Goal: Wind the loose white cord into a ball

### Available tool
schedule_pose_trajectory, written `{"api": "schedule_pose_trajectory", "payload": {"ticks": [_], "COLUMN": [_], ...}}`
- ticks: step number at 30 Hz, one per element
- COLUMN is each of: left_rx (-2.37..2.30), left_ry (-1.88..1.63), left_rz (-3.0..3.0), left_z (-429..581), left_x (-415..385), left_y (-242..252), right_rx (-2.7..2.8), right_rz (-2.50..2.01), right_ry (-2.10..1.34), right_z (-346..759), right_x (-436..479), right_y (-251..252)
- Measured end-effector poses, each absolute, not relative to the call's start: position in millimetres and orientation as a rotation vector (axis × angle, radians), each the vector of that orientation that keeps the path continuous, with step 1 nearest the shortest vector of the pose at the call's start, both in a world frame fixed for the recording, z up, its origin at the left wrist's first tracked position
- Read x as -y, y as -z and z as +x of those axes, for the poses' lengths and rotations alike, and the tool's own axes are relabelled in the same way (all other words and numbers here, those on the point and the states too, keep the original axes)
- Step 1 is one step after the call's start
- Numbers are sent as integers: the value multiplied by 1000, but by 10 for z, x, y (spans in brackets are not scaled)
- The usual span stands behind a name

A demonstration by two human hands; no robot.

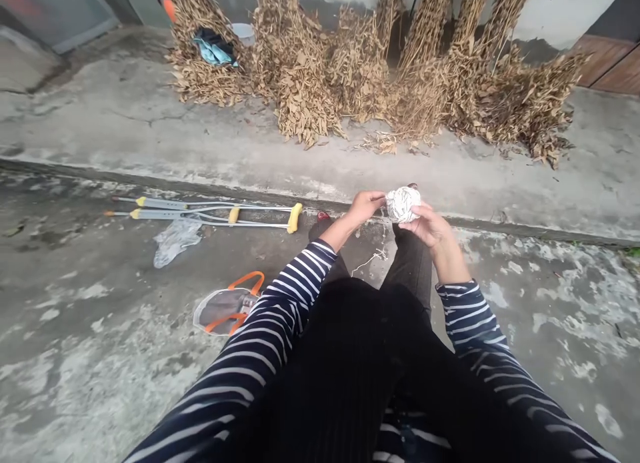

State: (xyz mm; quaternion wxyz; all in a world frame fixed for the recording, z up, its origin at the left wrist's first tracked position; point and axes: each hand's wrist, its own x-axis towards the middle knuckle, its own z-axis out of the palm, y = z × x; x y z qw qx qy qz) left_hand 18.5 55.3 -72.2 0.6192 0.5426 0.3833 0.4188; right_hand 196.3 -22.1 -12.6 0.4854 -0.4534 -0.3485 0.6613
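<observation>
A round white ball of string (403,204) is held up in front of my knees. My right hand (431,227) is closed round its right side, thumb and fingers on the wound strands. At the ball's left edge, the fingers of my left hand (367,206) are pinched together on the string, though the strand between the fingertips is too small to see clearly. Below the ball, a loose white strand (377,255) trails down between my legs, with a small tangle in it.
Two crutches (220,213) with yellow pads lie on the concrete to the left, a clear plastic bag (176,240) against them. Nearer me is a bag with orange handles (227,311). Dried plant bundles (310,76) lean along the wall on a raised step (165,140).
</observation>
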Motion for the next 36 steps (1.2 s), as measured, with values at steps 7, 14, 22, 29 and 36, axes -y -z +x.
{"api": "schedule_pose_trajectory", "payload": {"ticks": [7,14,22,29,36], "left_rx": [-1039,-1221,-1205,-1284,-1171], "left_ry": [-948,-828,-795,-833,-642], "left_rz": [1403,1666,1517,1460,1460], "left_z": [246,283,269,-73,-390], "left_x": [-748,-882,-733,-677,-834], "left_y": [873,868,1054,808,295], "right_rx": [839,739,926,1032,1226], "right_rz": [-973,-938,-1057,-1076,-1099], "right_ry": [-1736,-1798,-1667,-1690,-1728], "right_z": [2061,2014,2138,2050,1993], "right_x": [230,266,154,237,345], "right_y": [515,719,610,627,546]}}
